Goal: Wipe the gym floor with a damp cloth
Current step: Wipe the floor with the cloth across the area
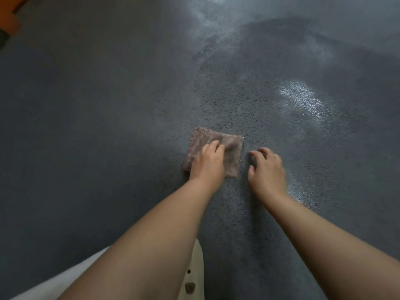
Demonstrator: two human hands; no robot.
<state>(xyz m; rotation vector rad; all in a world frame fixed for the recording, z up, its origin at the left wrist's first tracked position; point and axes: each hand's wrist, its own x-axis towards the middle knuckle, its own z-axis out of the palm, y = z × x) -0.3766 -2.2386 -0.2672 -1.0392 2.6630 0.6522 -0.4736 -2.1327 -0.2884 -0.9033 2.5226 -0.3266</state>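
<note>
Floor [91, 131]: was dark grey and bumpy, and it filled almost the whole view. It had wet, shiny patches on the right side and far up at the top. The left side looked dull.
Arms: two bare arms reached forward and down from the bottom edge to the floor.
White clothing [65, 276]: showed at the bottom left, under the left arm.
Cream shoe [195, 271]: poked out at the bottom, just beside the left arm. It had small holes and a brown spot on it.
Orange thing [9, 20]: sat in the top left corner. It was too blurry to tell what it was.
Cloth [198, 140]: was pinkish brown with little dots. It lay flat on the floor near the middle, folded into a small square, at the edge of the wet part.
Left hand [207, 163]: lay on top of the cloth. Its fingers curled over and grabbed a bunched bit at the far side of the cloth.
Right hand [267, 167]: was just beside the cloth on the right, not touching it. Its fingers were bent loosely with the tips on the floor, and it held nothing.
</note>
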